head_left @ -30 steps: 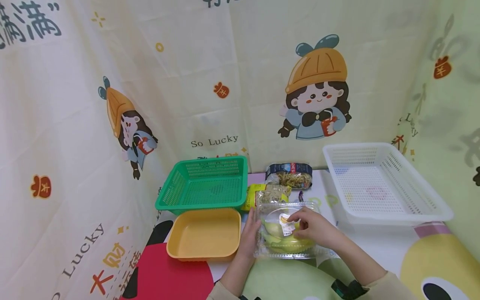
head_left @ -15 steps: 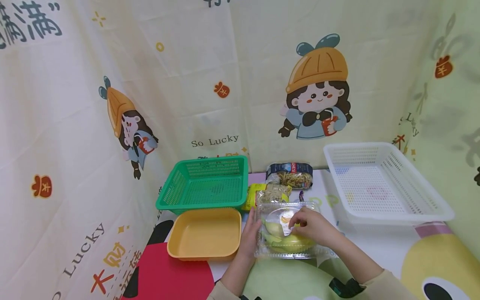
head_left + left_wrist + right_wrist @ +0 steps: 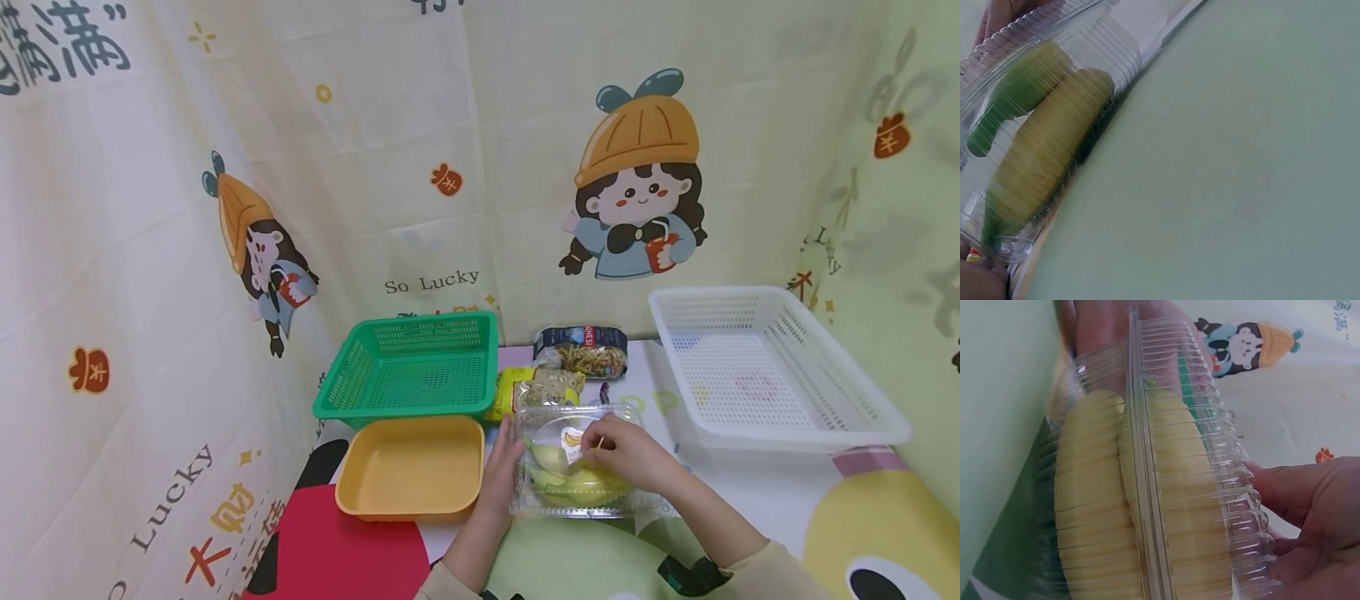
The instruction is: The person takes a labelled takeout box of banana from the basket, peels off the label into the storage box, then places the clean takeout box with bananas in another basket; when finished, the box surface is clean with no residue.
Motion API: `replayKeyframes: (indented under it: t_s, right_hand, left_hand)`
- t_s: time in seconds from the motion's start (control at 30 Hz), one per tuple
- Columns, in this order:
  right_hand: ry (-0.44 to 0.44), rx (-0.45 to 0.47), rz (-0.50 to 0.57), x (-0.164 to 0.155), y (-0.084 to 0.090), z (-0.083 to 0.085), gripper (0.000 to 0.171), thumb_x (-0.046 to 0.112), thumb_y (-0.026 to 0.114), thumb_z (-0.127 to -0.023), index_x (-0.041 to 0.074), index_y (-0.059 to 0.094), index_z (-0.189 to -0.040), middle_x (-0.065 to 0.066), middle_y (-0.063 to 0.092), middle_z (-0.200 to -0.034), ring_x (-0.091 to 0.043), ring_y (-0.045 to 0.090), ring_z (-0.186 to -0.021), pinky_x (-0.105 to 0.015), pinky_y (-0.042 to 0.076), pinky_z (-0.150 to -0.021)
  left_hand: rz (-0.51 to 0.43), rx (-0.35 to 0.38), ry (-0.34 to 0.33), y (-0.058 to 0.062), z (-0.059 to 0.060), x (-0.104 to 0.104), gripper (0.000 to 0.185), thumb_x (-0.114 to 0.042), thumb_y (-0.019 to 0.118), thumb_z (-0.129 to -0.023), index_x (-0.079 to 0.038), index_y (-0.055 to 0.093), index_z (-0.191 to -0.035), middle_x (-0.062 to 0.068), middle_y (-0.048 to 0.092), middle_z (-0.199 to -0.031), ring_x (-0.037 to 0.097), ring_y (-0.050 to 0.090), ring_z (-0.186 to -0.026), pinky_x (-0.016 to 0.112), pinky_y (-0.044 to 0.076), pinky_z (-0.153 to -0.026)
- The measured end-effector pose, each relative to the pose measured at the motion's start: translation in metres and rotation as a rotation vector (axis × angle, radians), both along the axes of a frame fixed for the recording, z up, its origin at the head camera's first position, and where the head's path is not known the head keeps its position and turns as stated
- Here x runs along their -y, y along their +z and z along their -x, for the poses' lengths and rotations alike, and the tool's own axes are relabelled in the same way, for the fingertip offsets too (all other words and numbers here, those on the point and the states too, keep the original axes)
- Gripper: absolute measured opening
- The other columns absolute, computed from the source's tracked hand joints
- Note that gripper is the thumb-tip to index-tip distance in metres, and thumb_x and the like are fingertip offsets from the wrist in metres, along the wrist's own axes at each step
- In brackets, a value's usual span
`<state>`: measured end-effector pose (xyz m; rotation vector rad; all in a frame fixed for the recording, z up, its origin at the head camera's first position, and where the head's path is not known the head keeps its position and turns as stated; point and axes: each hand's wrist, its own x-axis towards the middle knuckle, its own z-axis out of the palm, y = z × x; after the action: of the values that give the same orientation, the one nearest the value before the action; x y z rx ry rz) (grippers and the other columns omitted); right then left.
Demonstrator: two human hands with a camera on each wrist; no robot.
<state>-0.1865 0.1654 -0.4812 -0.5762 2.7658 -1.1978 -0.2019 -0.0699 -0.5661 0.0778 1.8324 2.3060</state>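
Note:
A clear plastic clamshell box (image 3: 573, 487) of yellow-green bananas (image 3: 581, 483) lies on the table near its front edge. My left hand (image 3: 501, 467) lies flat against the box's left side with straight fingers. My right hand (image 3: 626, 454) rests on the lid, its fingertips curled and pinching at the lid beside a white banana sticker (image 3: 573, 440). The right wrist view shows the ribbed box (image 3: 1147, 487) from close by, with my fingers (image 3: 1310, 512) curled round its edge. The left wrist view shows the bananas (image 3: 1041, 150) through the plastic.
A yellow tray (image 3: 408, 500) sits just left of the box, with a green basket (image 3: 408, 333) behind it. A white basket (image 3: 765, 300) stands at the right. A yellow-green packet (image 3: 536, 387) and a pasta bag (image 3: 581, 350) lie behind the box. Printed cloth walls enclose the table.
My right hand's fingertips have crept a little left and drawn together on the lid by the sticker. The box and my left hand have hardly moved.

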Motion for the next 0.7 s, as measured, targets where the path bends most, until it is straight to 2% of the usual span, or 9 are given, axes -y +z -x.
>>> replayKeyframes:
  t_s: [0.47,0.6,0.7]
  right_hand:
    - [0.009,0.033,0.069,-0.0047,0.0015,-0.0011,0.007,0.019,0.061,-0.097,0.019,0.061,-0.090,-0.001,0.055,-0.096,-0.013,0.054,-0.076,-0.025,0.045,-0.064]
    - [0.014,0.047,0.113,-0.0058,0.0050,-0.0025,0.005,0.016,0.060,-0.098,0.016,0.062,-0.093,-0.004,0.056,-0.102,-0.014,0.057,-0.077,-0.025,0.047,-0.065]
    - [0.021,0.065,0.178,-0.0078,0.0049,-0.0032,0.004,0.015,0.060,-0.098,0.012,0.061,-0.095,-0.009,0.056,-0.109,-0.017,0.063,-0.085,-0.025,0.052,-0.068]
  left_hand:
    - [0.042,-0.001,0.016,0.0000,-0.0012,-0.0006,0.072,-0.046,0.051,-0.099,-0.032,0.014,-0.159,-0.002,0.012,-0.167,0.030,0.001,-0.155,0.055,0.004,-0.124]
    - [0.041,-0.012,0.012,-0.0004,-0.0013,-0.0001,0.072,-0.044,0.050,-0.099,-0.030,0.013,-0.160,0.000,0.012,-0.168,0.031,0.001,-0.155,0.056,0.004,-0.124]
    - [0.032,-0.014,0.007,-0.0003,-0.0010,0.0006,0.071,-0.042,0.049,-0.100,-0.029,0.012,-0.160,0.000,0.011,-0.168,0.031,0.000,-0.155,0.056,0.003,-0.124]
